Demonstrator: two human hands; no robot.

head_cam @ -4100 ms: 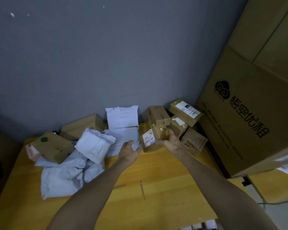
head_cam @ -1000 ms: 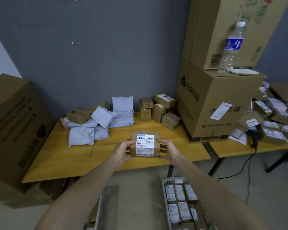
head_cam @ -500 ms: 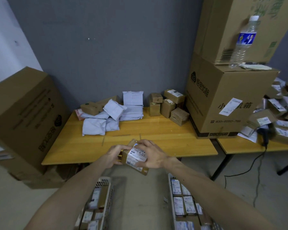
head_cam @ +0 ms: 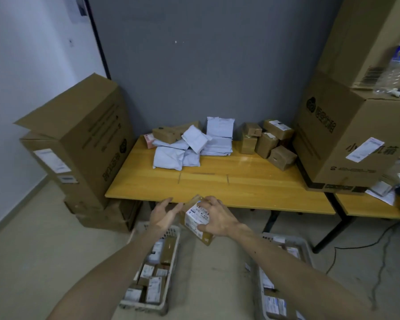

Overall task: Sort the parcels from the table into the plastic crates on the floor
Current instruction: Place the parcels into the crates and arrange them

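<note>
Right hand (head_cam: 215,219) grips the parcel (head_cam: 198,217), left hand (head_cam: 165,213) open beside it; check the label, then lower it flat into left crate (head_cam: 177,250) or right crate (head_cam: 308,249)

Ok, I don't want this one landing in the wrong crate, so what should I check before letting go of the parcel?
1. Grip: right hand curls round the parcel: ok.
2. Other hand free: left hand is open beside the parcel and holds nothing: ok.
3. Label read: it faces up, but the print is blurred: cannot tell.
4. Parcel over a crate: it hangs above bare floor between the left crate and the right crate: not ok.
5. Room in the crates: both hold parcels, and the right one is partly hidden by the forearm: cannot tell.
</note>
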